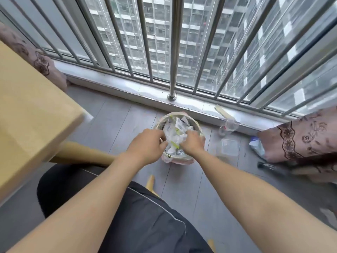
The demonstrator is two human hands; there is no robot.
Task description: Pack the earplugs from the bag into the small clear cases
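Both sets of fingers curl down into crumpled white plastic wrappers (176, 138); whether they pinch anything, cannot tell. Left hand (146, 144) and right hand (192, 142) hang over a small waste bin (197, 127) on the grey floor (116, 119). Printed labels on the scraps too blurred to read. No earplugs or bag identifiable. Clear plastic container (228, 147) lies right of the bin, bottle (229, 126) behind it.

Bare floor (113, 114) left of bin (197, 127)
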